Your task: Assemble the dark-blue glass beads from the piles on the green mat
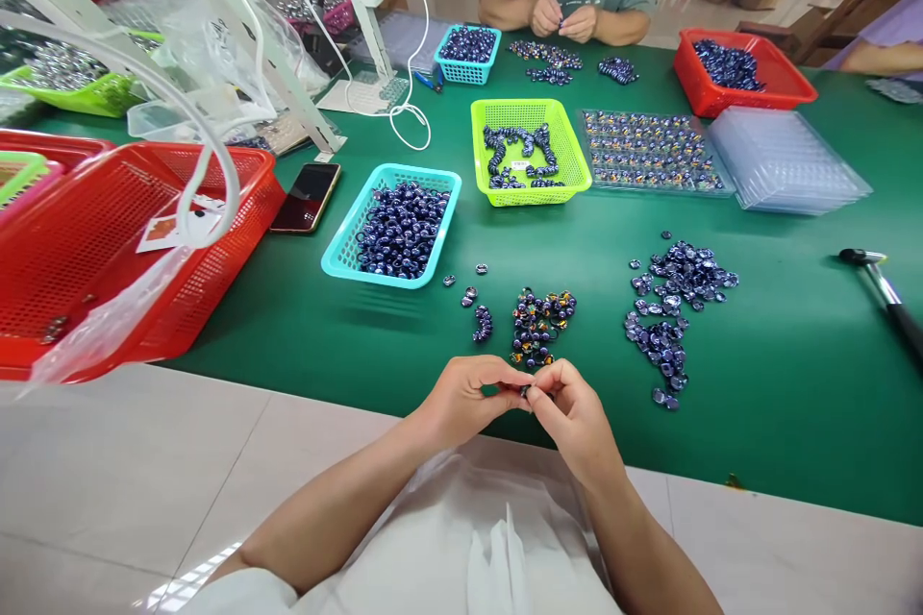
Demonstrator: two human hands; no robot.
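My left hand (468, 396) and my right hand (569, 408) meet at the near edge of the green mat (793, 384), fingers pinched together on a small dark blue part (526, 390) between them. Just beyond my fingertips lies a little heap of blue and orange parts (539, 322). A short stack of blue parts (483, 323) sits to its left, and a looser pile of shiny blue parts (674, 303) spreads to the right. A teal basket (338, 259) full of the same blue parts stands farther left.
A green basket (577, 175), a filled clear tray (653, 152) and stacked empty trays (789, 163) lie mid-table. Red baskets (108, 250) crowd the left. A phone (307, 197) and a hammer (884, 293) lie on the mat. A person's hands (562, 17) work opposite.
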